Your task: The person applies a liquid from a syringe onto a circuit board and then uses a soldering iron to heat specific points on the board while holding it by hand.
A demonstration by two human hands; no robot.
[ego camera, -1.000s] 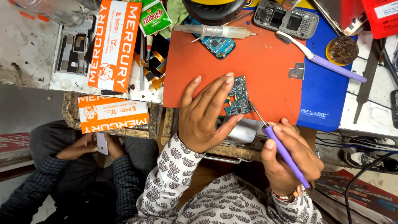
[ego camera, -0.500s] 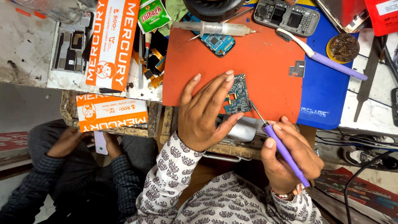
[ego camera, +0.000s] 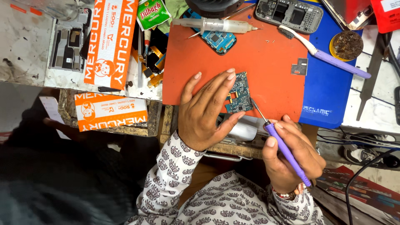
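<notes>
A small blue-green circuit board lies near the front edge of an orange work mat. My left hand rests flat on the mat, fingers pressing on the board's left side to hold it. My right hand grips a purple-handled soldering iron like a pen. Its thin metal tip touches the board's lower right corner.
On the mat's far side lie a syringe, a second blue board and a purple toothbrush. A phone frame and brown flux tin sit on a blue mat. Orange boxes stand left. Another person sits lower left.
My hands and the soldering iron have hardly moved. The person at lower left has lowered their hands and the small white object they held.
</notes>
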